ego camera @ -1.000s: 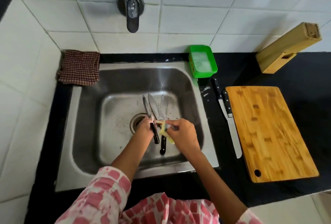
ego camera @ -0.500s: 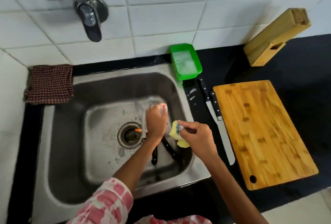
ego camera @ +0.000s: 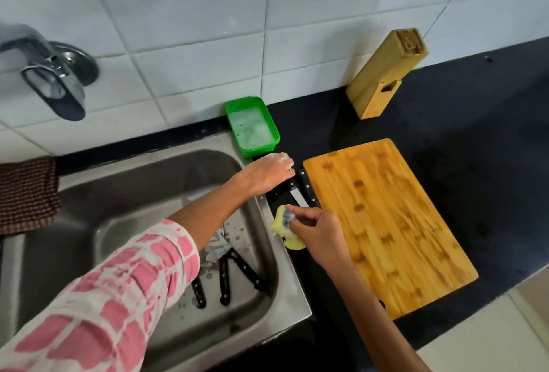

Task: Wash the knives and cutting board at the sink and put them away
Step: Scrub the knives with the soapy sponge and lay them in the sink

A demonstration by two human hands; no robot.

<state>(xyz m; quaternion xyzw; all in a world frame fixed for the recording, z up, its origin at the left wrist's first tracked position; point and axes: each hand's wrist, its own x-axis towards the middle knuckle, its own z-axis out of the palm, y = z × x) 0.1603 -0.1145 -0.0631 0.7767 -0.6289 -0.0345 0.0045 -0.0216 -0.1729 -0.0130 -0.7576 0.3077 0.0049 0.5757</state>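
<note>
Moved since earlier: left hand [ego camera: 269, 174] has left the sink [ego camera: 285, 291] basin and now reaches across its right rim to the 2 knives on the counter [ego camera: 300, 193]; the view has swung right.
Left hand: soapy, palm down on the black handles; whether the fingers are closed around one I cannot tell.
Right hand [ego camera: 318, 236]: pinched shut on a yellow sponge [ego camera: 282, 223], hovering at the sink's right rim, just beside the cutting board [ego camera: 386, 223].
Knives in sink [ego camera: 228, 276]: 3 black handles lie on the basin floor, wet and foamy, blades partly hidden by the left arm.
Cutting board: flat on the counter, right of the sink, looks dry and untouched.
Knife block [ego camera: 383, 74]: at the counter's back edge against the tiles, slots look empty.
Soap tray [ego camera: 252, 127]: green, full of suds, at the sink's back right corner.
Progress: early; 3 knives seem scrubbed but not visibly rinsed.
Left: 2 counter knives, the board, rinsing, putting away.
</note>
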